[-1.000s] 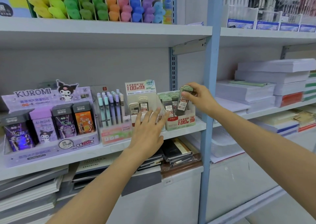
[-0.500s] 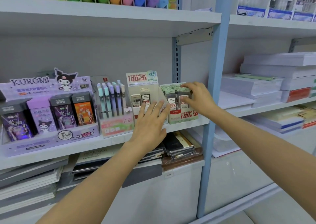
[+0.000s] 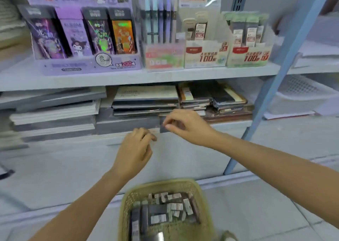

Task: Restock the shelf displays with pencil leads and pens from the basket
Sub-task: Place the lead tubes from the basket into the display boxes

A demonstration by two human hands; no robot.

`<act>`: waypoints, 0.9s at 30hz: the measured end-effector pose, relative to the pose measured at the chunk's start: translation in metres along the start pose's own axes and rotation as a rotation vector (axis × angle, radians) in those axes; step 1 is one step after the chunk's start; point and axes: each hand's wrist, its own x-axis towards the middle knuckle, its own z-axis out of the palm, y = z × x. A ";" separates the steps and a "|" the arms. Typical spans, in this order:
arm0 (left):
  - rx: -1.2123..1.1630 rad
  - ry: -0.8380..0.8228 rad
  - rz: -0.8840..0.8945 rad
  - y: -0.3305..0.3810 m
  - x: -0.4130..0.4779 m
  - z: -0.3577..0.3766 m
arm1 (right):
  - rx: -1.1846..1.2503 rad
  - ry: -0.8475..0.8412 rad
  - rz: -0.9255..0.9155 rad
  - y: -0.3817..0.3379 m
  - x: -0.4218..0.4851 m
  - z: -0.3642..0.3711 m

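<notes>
So both hands are down low in front of the lower shelf, with the yellow-green woven plastic basket [image 3: 126,200] sitting on the floor at the near edge of the view, right below them. The small dark pencil lead packs with white labels [image 3: 175,206] are in that basket, well apart from either grip. Nothing from the basket is in a hand as far as I can see. They're a jumble, labels facing every which way, though a couple of longer dark packs [image 3: 135,220] on the left side lie flat with their long axis running near to far. The left hand [image 3: 134,149] hangs above the basket's far left rim, its grip loose, fingers softly curled around nothing. The right hand [image 3: 187,125] is a bit farther and to the right, thumb and forefinger drawn close together in front of a grey tag on the shelf edge. It's too blurry to tell if that grip is pinching anything. Up on the pale shelf [image 3: 128,77], the two white-and-red cardboard lead display boxes [image 3: 205,55] stand side by side on the right. A pastel pen display [image 3: 163,58] stands just left of them, then a purple cartoon display box [image 3: 88,66] at the far left.
</notes>
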 end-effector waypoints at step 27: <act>-0.158 -0.624 -0.509 -0.058 -0.226 0.139 | 0.092 -0.673 0.615 0.081 -0.158 0.341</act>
